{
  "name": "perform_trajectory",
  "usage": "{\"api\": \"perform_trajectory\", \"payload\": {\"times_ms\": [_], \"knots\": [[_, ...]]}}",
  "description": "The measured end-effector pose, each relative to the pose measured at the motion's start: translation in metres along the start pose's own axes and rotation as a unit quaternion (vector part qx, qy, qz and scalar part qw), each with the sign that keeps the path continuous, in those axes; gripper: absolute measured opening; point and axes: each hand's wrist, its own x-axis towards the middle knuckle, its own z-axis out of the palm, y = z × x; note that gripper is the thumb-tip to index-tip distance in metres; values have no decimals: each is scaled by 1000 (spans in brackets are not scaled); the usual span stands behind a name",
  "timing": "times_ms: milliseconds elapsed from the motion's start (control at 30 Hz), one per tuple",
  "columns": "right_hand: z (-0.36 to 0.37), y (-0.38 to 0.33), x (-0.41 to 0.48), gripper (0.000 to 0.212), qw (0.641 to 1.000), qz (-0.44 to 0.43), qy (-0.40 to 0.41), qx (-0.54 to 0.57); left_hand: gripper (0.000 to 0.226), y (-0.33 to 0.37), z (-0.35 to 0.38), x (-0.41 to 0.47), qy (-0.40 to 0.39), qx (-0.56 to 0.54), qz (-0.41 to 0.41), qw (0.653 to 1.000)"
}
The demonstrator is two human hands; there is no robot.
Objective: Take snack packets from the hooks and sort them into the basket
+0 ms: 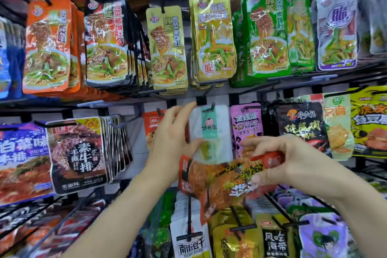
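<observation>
Two bare forearms rise from the bottom edge toward a wall of hooks hung with snack packets. The left grip (pixel 173 140) reaches up to a white packet (pixel 222 132) with a teal label, hanging on a black hook (pixel 212 105) in the middle row. Its fingers lie nearly straight along the packet's left edge and its thumb crosses the front. I cannot tell whether it actually pinches the packet.

Lower and to the right, the right grip (pixel 293 161) is closed on an orange-red packet (pixel 222 184), thumb under and fingers over its red top end, index finger stretched leftward. That packet is off any hook, tilted and blurred, in the air before the lower rows and just under the white one.

Along the middle row from the left hang blue packets (pixel 21 153) and a thick stack of black packets (pixel 77 153). Right of the hands come a pink packet (pixel 246 128) and a yellow packet (pixel 368 123). Above them hang orange packets (pixel 48 44), gold packets (pixel 167 48) and green packets (pixel 266 33).
</observation>
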Motion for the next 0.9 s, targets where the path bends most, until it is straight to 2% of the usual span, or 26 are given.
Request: {"api": "perform_trajectory", "payload": {"times_ms": [67, 167, 300, 433, 533, 633, 700, 767, 833, 900], "knots": [[2, 5, 8, 19, 999, -14, 7, -42, 81, 2, 1, -9, 5, 3, -44, 999], [2, 12, 16, 19, 998, -17, 29, -46, 73, -2, 0, -17, -18, -84, -116, 990], [6, 13, 28, 15, 999, -7, 16, -32, 49, -5, -1, -12, -63, -296, -210, 929], [5, 14, 37, 13, 1000, 6, -5, -29, 38, -10, 2, -9, -95, -333, -254, 903], [7, 14, 39, 12, 999, 8, -6, -33, 30, -11, -1, -9, -106, -314, -259, 907], [8, 11, 33, 13, 999, 5, 14, -50, 18, -7, -10, -10, -130, -350, -292, 881], [5, 7, 23, 13, 998, -8, 44, -38, 10, -5, -23, -15, -124, -335, -297, 886], [2, 0, 9, 16, 996, -30, 80, 22, 15, 1, -42, -24, -78, -321, -284, 900], [5, -6, -2, 13, 990, -40, 103, 91, 27, 15, -60, -40, -25, -379, -276, 883], [15, -16, -10, 16, 987, -33, 103, 123, 41, 38, -75, -54, -10, -429, -260, 865]]}}
